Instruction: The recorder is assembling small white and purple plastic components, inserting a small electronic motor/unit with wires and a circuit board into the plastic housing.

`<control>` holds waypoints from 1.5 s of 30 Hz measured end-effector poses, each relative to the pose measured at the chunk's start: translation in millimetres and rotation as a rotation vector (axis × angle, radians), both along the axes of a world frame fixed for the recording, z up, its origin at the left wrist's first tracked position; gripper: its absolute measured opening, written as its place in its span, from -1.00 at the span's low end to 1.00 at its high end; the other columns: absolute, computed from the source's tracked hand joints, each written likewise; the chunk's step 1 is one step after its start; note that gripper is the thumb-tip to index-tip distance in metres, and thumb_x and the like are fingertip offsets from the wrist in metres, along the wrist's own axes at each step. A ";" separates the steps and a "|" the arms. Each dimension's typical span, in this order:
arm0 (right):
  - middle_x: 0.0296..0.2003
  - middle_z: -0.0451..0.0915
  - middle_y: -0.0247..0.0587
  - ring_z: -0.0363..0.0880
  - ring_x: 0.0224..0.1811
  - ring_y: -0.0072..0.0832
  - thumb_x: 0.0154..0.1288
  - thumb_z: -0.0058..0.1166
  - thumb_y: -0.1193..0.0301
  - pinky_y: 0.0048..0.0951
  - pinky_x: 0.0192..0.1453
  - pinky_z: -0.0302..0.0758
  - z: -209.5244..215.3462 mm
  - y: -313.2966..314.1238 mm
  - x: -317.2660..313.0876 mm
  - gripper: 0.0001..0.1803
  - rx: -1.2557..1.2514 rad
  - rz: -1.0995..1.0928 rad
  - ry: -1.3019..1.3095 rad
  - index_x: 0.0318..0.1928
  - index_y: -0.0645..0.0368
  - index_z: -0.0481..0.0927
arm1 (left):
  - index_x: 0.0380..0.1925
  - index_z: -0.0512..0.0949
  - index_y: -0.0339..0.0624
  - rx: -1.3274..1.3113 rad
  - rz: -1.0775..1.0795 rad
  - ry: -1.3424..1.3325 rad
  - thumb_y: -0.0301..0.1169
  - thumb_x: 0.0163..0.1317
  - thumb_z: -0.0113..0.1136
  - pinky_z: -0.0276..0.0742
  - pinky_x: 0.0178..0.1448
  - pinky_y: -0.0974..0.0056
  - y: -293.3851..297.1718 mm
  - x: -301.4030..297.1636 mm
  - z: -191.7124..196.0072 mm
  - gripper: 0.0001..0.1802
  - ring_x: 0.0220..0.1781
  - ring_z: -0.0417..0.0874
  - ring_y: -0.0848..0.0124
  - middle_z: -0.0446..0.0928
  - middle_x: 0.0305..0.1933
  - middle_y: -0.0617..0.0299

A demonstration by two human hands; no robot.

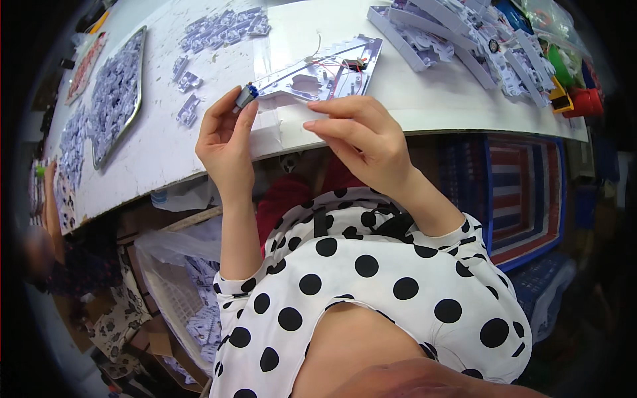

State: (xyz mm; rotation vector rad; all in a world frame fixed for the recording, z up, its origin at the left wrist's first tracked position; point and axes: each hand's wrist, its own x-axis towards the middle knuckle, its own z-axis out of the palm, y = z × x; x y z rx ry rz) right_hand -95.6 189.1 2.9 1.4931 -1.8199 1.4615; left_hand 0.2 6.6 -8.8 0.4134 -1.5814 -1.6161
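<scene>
Between the thumb and fingertips of my left hand (227, 142) is a small motor (246, 97), grey with a blue end, held up above the front part of the table. My right hand (371, 136) hovers to the right of it with fingers apart and nothing visible in them. Just beyond both hands lies a white plastic housing (282, 83), roughly triangular, with an opening in it. Thin red and white wires and a small black part (355, 64) sit inside the housing. My right fingertips overlap its near edge in view; whether they touch it I cannot tell.
Small white plastic parts (225, 30) lie in rows at the back left, with a few loose ones nearer. A metal tray (141, 79) of similar parts stands farther left. White housings (458, 40) pile up at the back right. Blue-rimmed crate (561, 192) below; another person's arm (50, 205) far left.
</scene>
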 end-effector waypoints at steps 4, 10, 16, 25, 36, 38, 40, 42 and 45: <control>-0.03 0.70 -0.29 0.68 -0.04 -0.26 0.10 0.38 0.61 -0.31 0.01 0.66 -5.1 1.5 4.8 -0.69 0.001 0.028 -0.028 -0.11 0.07 0.74 | 0.11 0.58 -0.44 -0.025 0.036 -0.080 -0.66 0.29 0.32 0.56 0.23 0.34 -3.4 2.0 -2.8 -0.63 0.06 0.67 0.43 0.66 0.04 0.09; 0.01 0.68 -0.26 0.67 0.07 -0.22 0.13 0.39 0.52 -0.28 0.10 0.66 -11.5 -0.4 11.0 -0.73 0.010 0.078 -0.035 -0.11 0.09 0.73 | 0.10 0.58 -0.41 0.058 0.027 0.051 -0.63 0.31 0.34 0.53 0.10 0.45 -5.6 -4.2 -4.8 -0.64 -0.06 0.67 0.53 0.68 -0.09 0.18; 0.11 0.67 -0.20 0.66 0.14 -0.23 0.13 0.41 0.54 -0.23 0.21 0.63 -13.9 -5.8 16.0 -0.65 0.050 0.171 -0.042 -0.02 0.20 0.71 | 0.13 0.56 -0.42 0.000 -0.037 -0.019 -0.57 0.40 0.24 0.64 0.21 0.28 -9.4 3.0 -7.1 -0.67 0.03 0.70 0.38 0.65 0.00 0.13; 0.00 0.66 -0.27 0.64 0.09 -0.26 0.16 0.37 0.46 -0.28 0.09 0.66 -15.3 -11.3 15.2 -0.74 0.079 0.124 0.017 -0.13 0.19 0.68 | 0.16 0.55 -0.42 0.256 -0.405 -0.047 -0.51 0.44 0.20 0.67 0.09 0.25 10.8 1.9 20.6 -0.66 -0.03 0.77 0.27 0.65 0.04 0.05; -0.03 0.67 -0.25 0.66 -0.03 -0.21 0.08 0.47 0.42 -0.30 0.02 0.64 5.7 12.1 -6.7 -0.70 0.032 0.000 0.130 -0.14 0.12 0.73 | 0.04 0.66 -0.41 -0.149 -0.428 -0.204 -0.70 0.22 0.35 0.64 0.04 0.44 -4.5 -30.6 58.4 -0.65 -0.09 0.73 0.50 0.74 -0.12 0.12; -0.07 0.66 -0.28 0.62 -0.12 -0.24 0.04 0.51 0.34 -0.34 -0.04 0.60 3.6 21.6 -21.3 -0.69 -0.006 -0.169 0.177 -0.17 0.04 0.73 | 0.03 0.67 -0.39 -0.265 -0.425 -0.223 -0.71 0.23 0.33 0.66 0.09 0.42 -15.6 -37.2 64.2 -0.66 -0.06 0.74 0.47 0.73 -0.10 0.12; -0.08 0.65 -0.27 0.61 -0.09 -0.24 0.04 0.51 0.34 -0.31 -0.04 0.59 4.6 30.1 -30.4 -0.69 0.047 -0.243 0.144 -0.17 0.03 0.73 | 0.03 0.66 -0.39 -0.316 -0.424 -0.212 -0.72 0.24 0.31 0.67 0.12 0.41 -19.6 -44.1 66.3 -0.67 -0.04 0.75 0.45 0.72 -0.07 0.12; -0.09 0.60 -0.24 0.55 -0.01 -0.24 0.04 0.52 0.31 -0.26 -0.01 0.55 1.8 35.3 -33.5 -0.67 0.148 -0.332 0.059 -0.16 0.04 0.72 | 0.03 0.66 -0.38 -0.373 -0.458 -0.182 -0.73 0.26 0.27 0.68 0.20 0.37 -22.8 -49.9 63.2 -0.67 0.03 0.74 0.41 0.68 0.00 0.14; -0.04 0.57 -0.19 0.55 0.01 -0.22 0.03 0.54 0.27 -0.26 -0.01 0.56 -2.1 37.4 -30.3 -0.63 0.209 -0.312 -0.037 -0.15 0.07 0.72 | 0.05 0.67 -0.34 -0.419 -0.544 -0.108 -0.74 0.28 0.26 0.63 0.27 0.33 -19.7 -53.8 58.8 -0.66 0.11 0.69 0.41 0.64 0.12 0.12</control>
